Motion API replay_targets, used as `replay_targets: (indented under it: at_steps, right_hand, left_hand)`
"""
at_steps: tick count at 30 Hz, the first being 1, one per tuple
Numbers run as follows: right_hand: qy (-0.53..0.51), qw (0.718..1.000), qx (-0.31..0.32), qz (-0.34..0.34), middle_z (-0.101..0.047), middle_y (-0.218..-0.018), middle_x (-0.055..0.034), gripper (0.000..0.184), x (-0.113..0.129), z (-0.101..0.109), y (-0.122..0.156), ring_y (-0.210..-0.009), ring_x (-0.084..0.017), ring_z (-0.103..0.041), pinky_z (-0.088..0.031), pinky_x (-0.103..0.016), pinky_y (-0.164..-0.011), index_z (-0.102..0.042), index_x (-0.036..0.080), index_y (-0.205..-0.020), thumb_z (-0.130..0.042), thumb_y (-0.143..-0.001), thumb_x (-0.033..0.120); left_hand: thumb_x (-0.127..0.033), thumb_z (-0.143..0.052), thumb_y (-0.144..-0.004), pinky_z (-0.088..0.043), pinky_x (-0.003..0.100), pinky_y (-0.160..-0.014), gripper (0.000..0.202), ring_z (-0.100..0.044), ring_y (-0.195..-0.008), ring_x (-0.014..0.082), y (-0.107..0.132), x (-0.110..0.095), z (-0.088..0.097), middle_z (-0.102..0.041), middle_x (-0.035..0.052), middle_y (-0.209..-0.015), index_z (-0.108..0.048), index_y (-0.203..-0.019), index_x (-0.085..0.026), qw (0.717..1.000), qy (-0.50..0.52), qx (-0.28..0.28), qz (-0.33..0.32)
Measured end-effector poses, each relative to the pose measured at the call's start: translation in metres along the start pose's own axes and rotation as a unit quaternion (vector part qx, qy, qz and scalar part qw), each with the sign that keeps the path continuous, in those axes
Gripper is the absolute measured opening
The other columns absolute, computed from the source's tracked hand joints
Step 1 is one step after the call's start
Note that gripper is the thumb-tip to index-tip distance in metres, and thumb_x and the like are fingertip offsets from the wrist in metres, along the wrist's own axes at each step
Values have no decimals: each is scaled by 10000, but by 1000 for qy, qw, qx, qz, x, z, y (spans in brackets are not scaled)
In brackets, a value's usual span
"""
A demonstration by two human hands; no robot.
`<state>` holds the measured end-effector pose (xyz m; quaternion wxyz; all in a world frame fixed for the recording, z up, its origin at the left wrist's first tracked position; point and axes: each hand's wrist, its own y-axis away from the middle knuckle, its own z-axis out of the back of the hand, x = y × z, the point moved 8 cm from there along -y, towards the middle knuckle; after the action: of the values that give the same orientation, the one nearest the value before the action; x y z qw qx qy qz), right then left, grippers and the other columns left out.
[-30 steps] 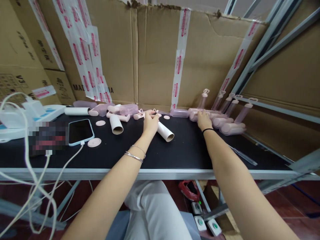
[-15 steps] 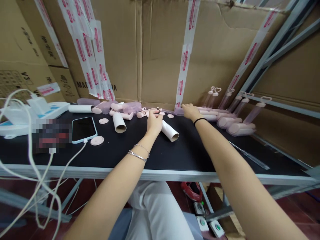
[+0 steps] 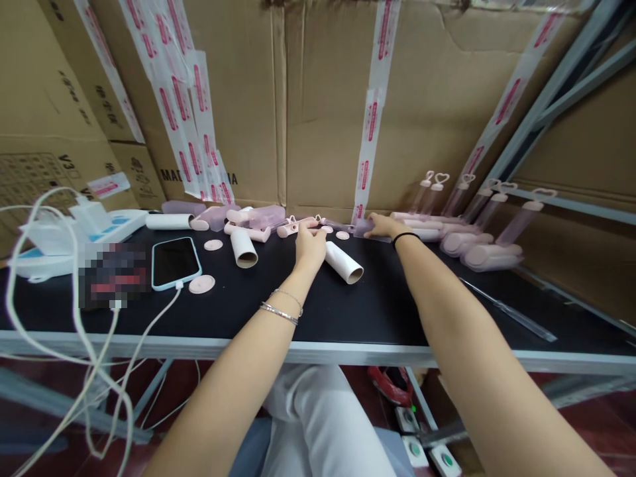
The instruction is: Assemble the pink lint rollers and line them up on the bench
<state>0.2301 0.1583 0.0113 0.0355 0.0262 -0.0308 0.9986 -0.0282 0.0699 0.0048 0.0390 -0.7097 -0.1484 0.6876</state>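
My left hand (image 3: pixel 311 246) is closed at the middle of the black table, its fingertips by a pale pink part (image 3: pixel 288 230); what lies between them is hidden. A white cardboard tube (image 3: pixel 344 263) lies just right of that hand, its hollow end facing me. My right hand (image 3: pixel 385 226) curls its fingers around a translucent purple tube-like piece (image 3: pixel 364 228) near the cardboard wall. Small pink discs (image 3: pixel 342 235) lie between my hands. To the right, pink cylinders (image 3: pixel 491 257) lie in a row, beside clear wands with heart-shaped tops (image 3: pixel 545 193).
At left are a charging phone (image 3: pixel 175 263), a power strip (image 3: pixel 44 262) and tangled white cables (image 3: pixel 79 331). Another white tube (image 3: pixel 244 249) and a pink disc (image 3: pixel 202 284) lie nearby. A thin clear rod (image 3: pixel 527 321) rests at right. A cardboard wall (image 3: pixel 322 112) stands behind.
The view has shifted slightly, moving the scene to the right. My right hand's fingers now wrap lower around the purple piece, which has come slightly forward. My left hand stays at the same place.
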Motion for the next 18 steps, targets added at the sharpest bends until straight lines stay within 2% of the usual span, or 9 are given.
replay_targets:
  at_steps: [3,8,10,13,15,18]
  right_hand:
    - [-40,995,53,77,-575,-1239,-125,669,27,-2,13,-1095,-258,-574,-438,-342,-911,-442,178,-1255,-724,-666,322]
    - [-68,978,105,170,-630,-1137,-78,641,70,2,61,-1012,-284,-602,-460,-368,-865,-524,220,-1138,-774,-574,395]
    - [-76,972,123,185,-654,-1066,-55,587,75,4,77,-973,-289,-613,-466,-375,-848,-575,233,-1047,-791,-537,429]
    - [-88,971,142,168,-666,-1057,-43,563,71,6,89,-977,-289,-618,-472,-371,-843,-606,245,-999,-799,-523,475]
    - [-106,974,120,160,-658,-1100,-57,541,71,13,92,-1026,-290,-604,-463,-374,-876,-611,241,-1030,-781,-574,479]
    - [-105,977,3,187,-646,-1110,-114,416,88,35,100,-1063,-304,-576,-428,-415,-931,-625,194,-1045,-690,-722,448]
  left_hand:
    - [-158,-565,-725,-443,377,-857,220,-626,-859,211,-5,4,7,-630,36,-832,-525,-934,-215,1000,2,-24,2]
    - [-139,-558,-720,-442,379,-866,209,-618,-917,240,-4,-1,13,-621,56,-864,-522,-912,-215,999,-36,-41,-3]
    - [-130,-562,-718,-443,384,-863,200,-613,-928,250,-1,-4,17,-619,67,-897,-523,-895,-216,998,-45,-51,4]
    - [-116,-565,-719,-431,393,-888,175,-599,-980,265,0,-6,26,-617,78,-924,-522,-854,-219,996,-49,-78,13]
    - [-113,-559,-729,-424,401,-901,157,-597,-994,271,-1,-6,32,-617,87,-933,-518,-839,-218,994,-53,-97,23]
    - [-108,-548,-738,-427,399,-905,153,-611,-982,267,-3,-5,36,-624,95,-953,-523,-848,-211,992,-61,-109,24]
